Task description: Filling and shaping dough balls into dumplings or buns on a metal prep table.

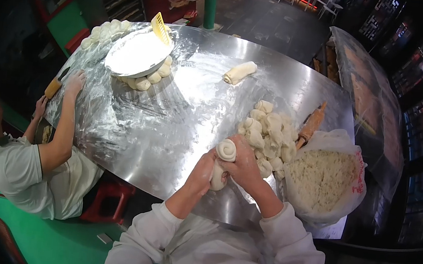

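Note:
Between my two hands is a rolled piece of dough [226, 150], its spiral end facing up. My left hand [201, 172] grips its left side, and my right hand [245, 162] wraps round it from the right. The lower end of the roll shows beneath my fingers, just above the steel table [148, 141]. Right beside my right hand lies a heap of dough pieces [272, 130], some of them coiled. Farther back, a separate dough roll [241, 72] rests on the table.
A plastic-lined container of crumbly pale filling [322, 182] stands at the right, near a wooden rolling pin [311, 123]. A flour basin [138, 54] holding a yellow scoop [161, 28] sits at back left among dough balls [108, 30]. A co-worker [43, 168] reaches over the table's left edge.

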The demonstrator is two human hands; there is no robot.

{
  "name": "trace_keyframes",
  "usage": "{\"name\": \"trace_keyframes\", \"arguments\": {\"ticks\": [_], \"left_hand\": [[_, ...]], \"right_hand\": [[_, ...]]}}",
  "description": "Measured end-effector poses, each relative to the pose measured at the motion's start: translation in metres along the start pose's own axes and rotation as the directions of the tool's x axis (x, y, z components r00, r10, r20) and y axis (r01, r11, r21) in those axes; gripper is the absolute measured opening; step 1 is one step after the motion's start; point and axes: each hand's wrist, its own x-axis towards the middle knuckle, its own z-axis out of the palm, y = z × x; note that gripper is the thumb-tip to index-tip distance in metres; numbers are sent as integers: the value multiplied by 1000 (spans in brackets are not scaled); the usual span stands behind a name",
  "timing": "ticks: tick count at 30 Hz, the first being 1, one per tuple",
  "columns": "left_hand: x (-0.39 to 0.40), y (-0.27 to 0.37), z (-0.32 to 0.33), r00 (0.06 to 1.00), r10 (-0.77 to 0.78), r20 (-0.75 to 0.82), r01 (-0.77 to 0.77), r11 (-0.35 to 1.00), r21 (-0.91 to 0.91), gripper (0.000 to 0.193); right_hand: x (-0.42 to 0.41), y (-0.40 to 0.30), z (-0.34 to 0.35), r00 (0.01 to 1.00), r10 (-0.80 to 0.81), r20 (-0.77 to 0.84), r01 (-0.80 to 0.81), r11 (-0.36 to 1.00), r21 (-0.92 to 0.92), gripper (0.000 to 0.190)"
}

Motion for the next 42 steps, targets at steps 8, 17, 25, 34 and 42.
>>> {"name": "trace_keyframes", "arguments": {"ticks": [8, 17, 25, 34, 42], "left_hand": [[-4, 23, -27, 980, 198, 20, -199, 980, 29, 55], [26, 11, -39, 998, -35, -53, 37, 998, 46, 72], [5, -4, -31, 998, 8, -65, -5, 999, 40, 58], [-3, 22, -26, 997, 73, 14, -75, 971, 225, 58], [29, -4, -25, 995, -81, -56, 83, 995, 49, 67]], "right_hand": [[72, 73, -31, 989, -93, -118, 2, 795, -606, 50], [-20, 23, 30, 980, 116, 162, -139, 981, 139, 69], [-12, 7, 25, 999, 15, -52, -11, 998, 60, 39], [40, 50, -41, 919, -299, -257, 63, 754, -654, 64], [-37, 23, 23, 991, 107, 85, -105, 994, -38, 65]]}}
